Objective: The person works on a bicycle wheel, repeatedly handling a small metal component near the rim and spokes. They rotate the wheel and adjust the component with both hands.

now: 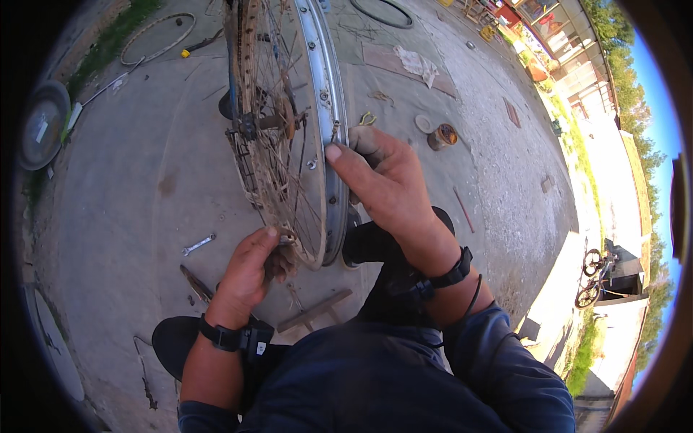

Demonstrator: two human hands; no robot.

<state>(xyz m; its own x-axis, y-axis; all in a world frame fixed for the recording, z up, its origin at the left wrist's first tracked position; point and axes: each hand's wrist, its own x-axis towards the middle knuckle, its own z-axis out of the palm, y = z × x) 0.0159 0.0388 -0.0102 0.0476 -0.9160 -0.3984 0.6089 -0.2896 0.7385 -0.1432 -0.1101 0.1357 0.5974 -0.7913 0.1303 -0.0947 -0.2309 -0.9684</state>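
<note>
A bicycle wheel stands upright before me. Its rusty rim (245, 65), hub (268, 123) and spokes sit right beside a bare silver rim (323, 65). My right hand (386, 173) pinches the silver rim, with the thumb on its inner face by a small metal fitting (336, 128) and the fingers behind it. Lower down, my left hand (253, 263) is closed, thumb and forefinger together at the spokes (294, 216) near the wheel's bottom. What its fingertips hold is too small to make out. On the ground to the left lies a spanner (198, 245).
Yellow-handled pliers (368, 118) and a rusty can (442, 137) lie beyond my right hand. Farther off are a white cloth (417, 65), a tyre (382, 11), a loose rim (159, 37) and a metal basin (45, 124). A wooden piece (314, 310) lies between my legs.
</note>
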